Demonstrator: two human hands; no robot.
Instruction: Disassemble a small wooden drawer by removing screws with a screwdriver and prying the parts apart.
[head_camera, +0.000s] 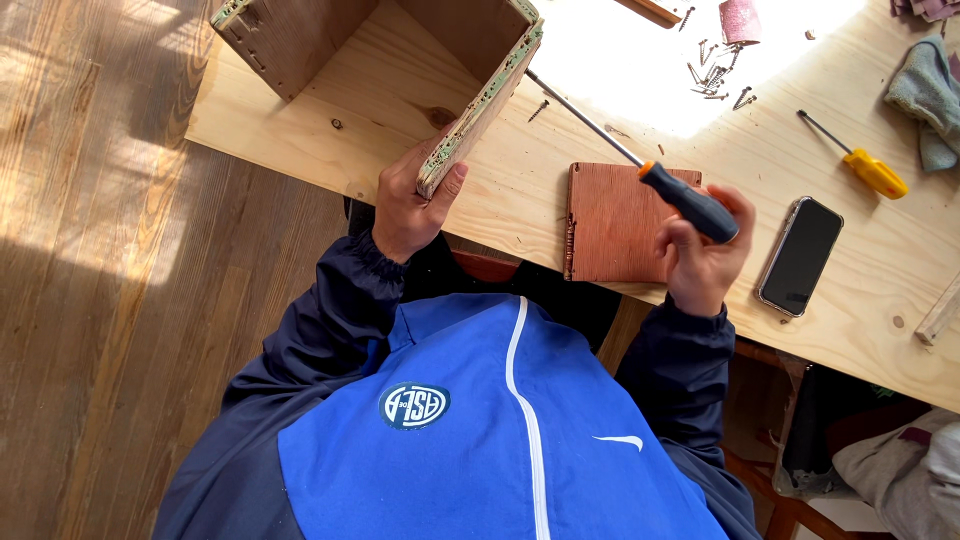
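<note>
My left hand (410, 205) grips the near corner of an open wooden box (330, 35) that lies on its side on the light plywood table (500, 195). In my right hand (703, 255) is a long screwdriver with a black and orange handle (690, 202). Its thin shaft runs up and left, and the tip reaches the box's green-painted edge (480, 110). Between my hands a square reddish wooden panel (615, 222) lies flat on the table. One loose screw (538, 110) rests beside the shaft.
A dark phone (800, 255) lies right of my right hand. Farther back are a yellow-handled screwdriver (870, 170), several scattered screws (715, 80), a sandpaper piece (740, 18) and a grey-green cloth (925, 95). Wood floor lies to the left.
</note>
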